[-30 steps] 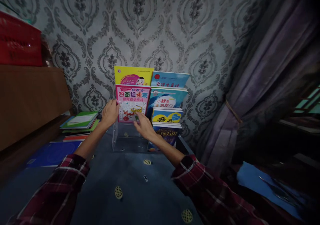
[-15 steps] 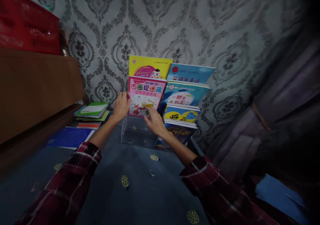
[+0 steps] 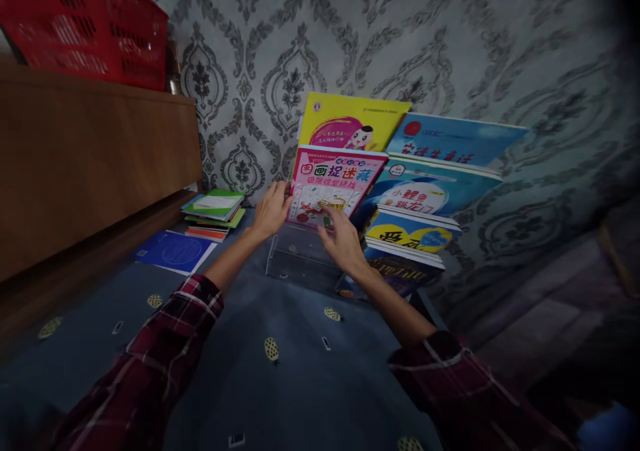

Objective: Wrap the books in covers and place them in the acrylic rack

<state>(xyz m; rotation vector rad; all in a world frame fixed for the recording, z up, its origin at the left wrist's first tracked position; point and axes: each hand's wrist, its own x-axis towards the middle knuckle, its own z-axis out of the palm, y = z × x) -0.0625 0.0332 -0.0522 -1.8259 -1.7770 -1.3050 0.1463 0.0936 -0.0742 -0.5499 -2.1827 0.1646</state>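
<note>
Against patterned wallpaper, pink book [image 3: 334, 183] sits between left hand [image 3: 271, 209] and right hand [image 3: 344, 240].

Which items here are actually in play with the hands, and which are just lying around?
In play:
left hand, on the pink book's left edge
right hand, on its cover
pink book
clear tiered stand

Lying about:
yellow book
blue books in the right column
book stack
flat blue book
red basket
</note>
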